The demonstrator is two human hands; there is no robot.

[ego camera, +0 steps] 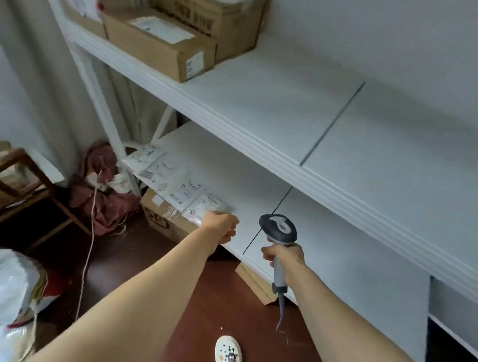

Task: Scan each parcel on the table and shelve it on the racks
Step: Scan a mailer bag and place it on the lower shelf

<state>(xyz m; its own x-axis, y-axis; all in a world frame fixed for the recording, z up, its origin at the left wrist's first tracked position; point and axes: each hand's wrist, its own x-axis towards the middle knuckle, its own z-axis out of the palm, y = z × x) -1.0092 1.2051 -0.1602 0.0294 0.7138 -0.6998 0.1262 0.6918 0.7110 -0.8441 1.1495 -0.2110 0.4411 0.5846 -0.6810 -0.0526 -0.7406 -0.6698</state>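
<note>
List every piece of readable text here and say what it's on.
"SF": cardboard box below the lower shelf.
"700", red, further digit unclear: white parcel by the left hand.
Labels on the other parcels, labels and print on the upper boxes: too blurred.
Scanner in the right hand: no readable text.

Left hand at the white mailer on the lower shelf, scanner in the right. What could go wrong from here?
1. The white mailer by the left hand sits at the front edge of the lower shelf, so it may slide off.
2. The cable dangles from the scanner in the right hand, close to the shelf edge, so it may snag.
</note>
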